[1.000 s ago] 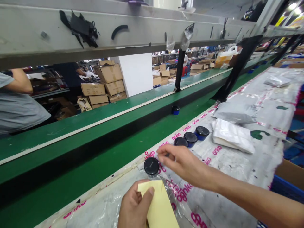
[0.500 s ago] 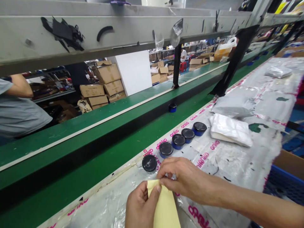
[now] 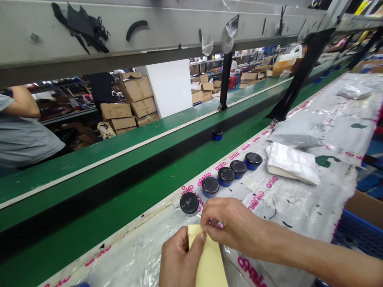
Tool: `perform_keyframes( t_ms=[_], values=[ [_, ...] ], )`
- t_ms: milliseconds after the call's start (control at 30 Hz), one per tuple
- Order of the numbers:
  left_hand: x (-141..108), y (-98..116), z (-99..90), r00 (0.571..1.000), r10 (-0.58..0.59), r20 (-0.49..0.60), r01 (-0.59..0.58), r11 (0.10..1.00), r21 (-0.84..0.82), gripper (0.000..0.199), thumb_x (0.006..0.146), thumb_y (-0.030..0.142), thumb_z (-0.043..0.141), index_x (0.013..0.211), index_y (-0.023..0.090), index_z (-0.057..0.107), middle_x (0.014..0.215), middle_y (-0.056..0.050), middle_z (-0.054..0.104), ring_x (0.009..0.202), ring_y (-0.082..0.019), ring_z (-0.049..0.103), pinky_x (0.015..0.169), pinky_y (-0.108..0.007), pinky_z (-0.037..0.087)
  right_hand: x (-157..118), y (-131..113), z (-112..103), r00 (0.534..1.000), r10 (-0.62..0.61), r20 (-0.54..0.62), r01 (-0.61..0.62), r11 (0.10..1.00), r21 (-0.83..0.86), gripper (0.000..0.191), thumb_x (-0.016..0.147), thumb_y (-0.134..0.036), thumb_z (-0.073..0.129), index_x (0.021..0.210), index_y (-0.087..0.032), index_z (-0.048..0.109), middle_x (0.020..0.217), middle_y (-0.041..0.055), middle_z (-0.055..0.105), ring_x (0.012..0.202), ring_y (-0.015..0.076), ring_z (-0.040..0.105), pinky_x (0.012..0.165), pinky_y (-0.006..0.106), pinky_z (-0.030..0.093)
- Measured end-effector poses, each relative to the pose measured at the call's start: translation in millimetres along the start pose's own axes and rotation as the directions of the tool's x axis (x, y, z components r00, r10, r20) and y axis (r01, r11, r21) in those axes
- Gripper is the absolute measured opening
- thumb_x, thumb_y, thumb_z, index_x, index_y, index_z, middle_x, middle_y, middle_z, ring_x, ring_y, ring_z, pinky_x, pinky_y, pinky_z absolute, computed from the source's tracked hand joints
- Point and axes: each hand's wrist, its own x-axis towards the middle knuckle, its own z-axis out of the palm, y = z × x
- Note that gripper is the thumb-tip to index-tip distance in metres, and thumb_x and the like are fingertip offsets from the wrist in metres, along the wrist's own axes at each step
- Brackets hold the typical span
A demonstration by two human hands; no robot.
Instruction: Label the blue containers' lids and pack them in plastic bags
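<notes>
A pale yellow paper sheet [image 3: 209, 259] rises from the bottom edge of the view. My left hand [image 3: 181, 255] is closed on its left side, with the thumb lying on the paper. The fingertips of my right hand [image 3: 230, 223] pinch together at the sheet's top right edge; anything small between them is hidden. Just beyond my hands, several round blue jars with black lids stand in a slanting row along the bench edge. The closest is a black-lidded jar [image 3: 189, 203], apart from both hands.
Plastic sheeting with pink print covers the bench [image 3: 119, 263]. A folded stack of white bags [image 3: 291, 163] lies right of the jars. Another jar [image 3: 217, 135] sits on the green conveyor [image 3: 167, 159]. A grey beam [image 3: 173, 30] crosses above. A person in grey [image 3: 26, 131] is at far left.
The view has shifted slightly, and a bit of something blue now shows at the bottom left edge. Both hands keep nearly the same pose on the yellow paper sheet.
</notes>
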Motion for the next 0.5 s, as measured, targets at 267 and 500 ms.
perform_keyframes(
  t_ms=[267,500],
  values=[
    [0.2,-5.3,2.8,0.999,0.042,-0.005,-0.041,0.995,0.09,0.046,0.073,0.062,0.068,0.07,0.017,0.064,0.06,-0.002,0.064,0.056,-0.017,0.058,0.049,-0.022,0.042,-4.3,-0.7,0.3,1.0,-0.006,0.02,0.007,1.0,-0.02,0.014,0.078,-0.008,0.059,0.076,-0.018,0.067,0.076,0.0004,0.066,0.072,0.014,0.06,0.067,0.024,0.043],
    [-2.4,-0.4,3.8,0.967,0.224,-0.118,-0.159,0.9,0.405,0.029,0.078,0.045,0.062,0.063,0.021,0.061,0.056,0.0,0.064,0.057,-0.016,0.055,0.05,-0.022,0.035,-11.0,1.5,12.4,0.991,-0.128,0.049,0.136,0.949,-0.284,0.012,0.089,-0.013,0.052,0.084,-0.018,0.062,0.083,0.0034,0.066,0.079,0.0175,0.059,0.071,0.029,0.043]
  ],
)
